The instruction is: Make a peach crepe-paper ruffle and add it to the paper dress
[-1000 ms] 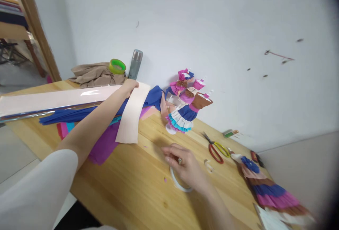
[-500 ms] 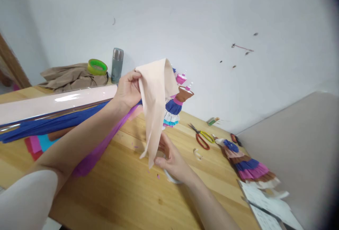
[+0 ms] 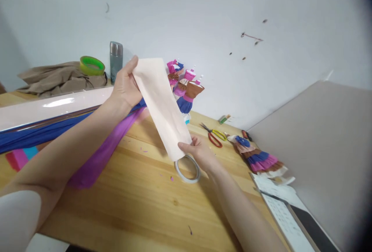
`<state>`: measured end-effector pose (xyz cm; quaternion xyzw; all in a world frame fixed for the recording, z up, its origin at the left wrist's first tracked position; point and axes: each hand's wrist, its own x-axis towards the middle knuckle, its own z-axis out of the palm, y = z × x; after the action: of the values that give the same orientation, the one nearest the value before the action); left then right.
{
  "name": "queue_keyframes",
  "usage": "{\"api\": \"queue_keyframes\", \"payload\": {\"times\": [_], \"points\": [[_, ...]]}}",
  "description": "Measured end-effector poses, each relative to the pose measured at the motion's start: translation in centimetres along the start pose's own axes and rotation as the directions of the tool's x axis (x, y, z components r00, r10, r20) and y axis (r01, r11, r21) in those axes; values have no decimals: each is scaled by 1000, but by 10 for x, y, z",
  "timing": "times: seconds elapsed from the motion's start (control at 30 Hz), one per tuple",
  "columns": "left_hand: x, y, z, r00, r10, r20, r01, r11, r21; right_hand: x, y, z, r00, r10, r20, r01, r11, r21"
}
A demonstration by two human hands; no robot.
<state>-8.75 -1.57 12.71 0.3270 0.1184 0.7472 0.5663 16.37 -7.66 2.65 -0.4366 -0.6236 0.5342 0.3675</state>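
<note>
The fingers of the left hand [image 3: 127, 86] pinch the upper end of a pale peach, rectangular paper-like strip [image 3: 162, 107]; those of the right hand [image 3: 200, 151] pinch its lower end, thumb on top. The strip slants across the centre of the frame, above the wooden counter [image 3: 133, 213]. Just below the right hand lies a white ring-shaped tape roll [image 3: 192, 180]. Red-and-yellow-handled metal scissors [image 3: 211, 134] lie right of centre; a sheer purple sheet [image 3: 97, 165] spreads at lower left.
</note>
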Motion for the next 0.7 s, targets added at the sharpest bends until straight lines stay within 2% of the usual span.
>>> {"api": "queue_keyframes", "payload": {"times": [0.07,0.13,0.2,0.3,0.37,0.43,0.5,0.57,0.63,0.67,0.7], "points": [[7,6,-8,998,-40,40,39,999,31,1,-5,-15,999,9,-39,-10,1000,-24],[15,12,-17,999,-24,29,22,998,67,0,-13,-31,995,-8,-98,3,999,-45],[24,18,-26,1000,6,-14,-5,995,95,-1,-20,-46,984,-29,-175,18,998,-64],[34,21,-38,988,68,-135,-54,993,107,-5,-30,-65,966,-39,-254,23,998,-64],[40,20,-46,979,81,-188,-60,991,119,-7,-35,-75,957,-43,-286,33,999,-42],[44,17,-53,978,75,-195,-44,987,157,-11,-38,-83,959,-35,-282,27,999,-33],[47,16,-58,975,77,-208,-27,972,235,-15,-42,-87,972,-26,-232,12,998,-64],[48,20,-61,960,112,-258,-17,939,344,-21,-46,-85,992,-25,-127,7,991,-136],[49,28,-61,932,173,-318,-14,896,444,-27,-50,-73,998,-5,61,18,977,-214],[48,34,-60,918,203,-341,-19,881,473,-31,-51,-63,981,34,192,12,972,-233],[47,41,-59,907,231,-351,-24,862,506,-33,-52,-51,934,68,350,22,969,-246]]}}
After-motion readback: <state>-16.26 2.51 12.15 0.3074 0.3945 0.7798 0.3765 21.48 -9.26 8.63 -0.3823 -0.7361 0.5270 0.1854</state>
